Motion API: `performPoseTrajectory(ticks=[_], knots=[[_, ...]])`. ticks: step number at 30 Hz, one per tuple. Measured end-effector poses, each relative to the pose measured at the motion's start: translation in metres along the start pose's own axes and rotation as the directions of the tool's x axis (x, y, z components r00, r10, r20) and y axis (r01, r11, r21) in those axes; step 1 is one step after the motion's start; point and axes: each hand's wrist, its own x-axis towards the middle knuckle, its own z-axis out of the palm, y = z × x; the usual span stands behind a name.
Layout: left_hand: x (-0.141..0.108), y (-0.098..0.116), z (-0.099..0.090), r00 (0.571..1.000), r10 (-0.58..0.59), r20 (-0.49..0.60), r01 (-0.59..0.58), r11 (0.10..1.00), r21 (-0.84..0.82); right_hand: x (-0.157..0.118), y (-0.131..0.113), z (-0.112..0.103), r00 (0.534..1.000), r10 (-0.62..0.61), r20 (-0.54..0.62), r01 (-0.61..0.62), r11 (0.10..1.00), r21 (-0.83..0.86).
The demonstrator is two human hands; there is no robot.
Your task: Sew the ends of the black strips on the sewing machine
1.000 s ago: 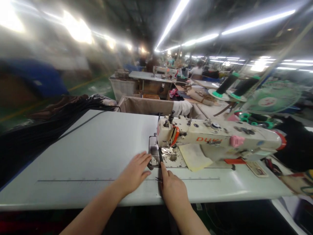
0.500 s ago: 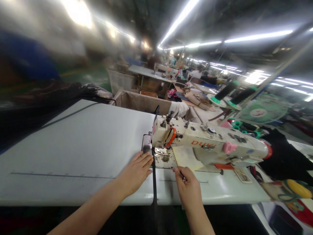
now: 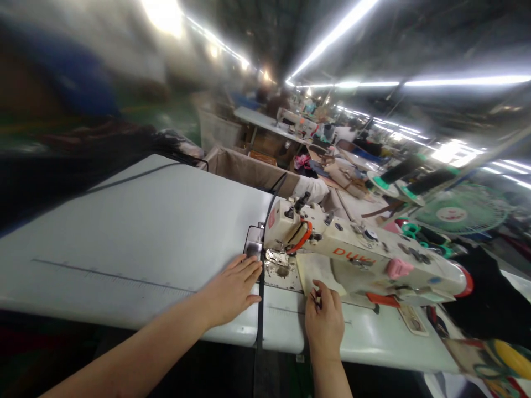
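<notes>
A long black strap (image 3: 261, 309) runs over the table's front edge and up beside the needle area of a white sewing machine (image 3: 332, 243). My left hand (image 3: 230, 290) lies flat just left of the strap, fingers stretched out toward the metal plate (image 3: 254, 243), with fingertips at the strap's edge. To the right, my right hand (image 3: 326, 315) is curled around a small dark metal tool (image 3: 316, 301), mostly hidden by the fingers. That hand is in front of a pale yellow sheet (image 3: 317, 271) under the machine arm.
The white tabletop (image 3: 166, 221) bears a printed ruler line (image 3: 116, 276). Behind it stands a cloth-lined bin (image 3: 244, 168). Thread cones (image 3: 402, 171) and a green fan (image 3: 456, 213) are at the right, with black fabric (image 3: 489, 298) beside the machine.
The view has tilted and shifted. My right hand has moved slightly right, away from the strap, its fingers more curled around the tool. My left hand stays flat by the strap.
</notes>
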Motion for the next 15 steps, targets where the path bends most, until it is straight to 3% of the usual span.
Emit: performPoseTrajectory(ticks=[8, 15], knots=[[-0.0007, 0.0001, 0.0041, 0.999, -0.023, 0.026, 0.025, 0.998, -0.065, -0.0015, 0.0063, 0.0012, 0.999, 0.040, 0.025, -0.040, 0.999, -0.007], [0.0019, -0.0002, 0.0086, 0.997, -0.040, -0.072, 0.033, 0.995, -0.092, -0.0004, 0.0080, 0.0024, 0.999, 0.015, 0.033, -0.015, 1.000, -0.016]])
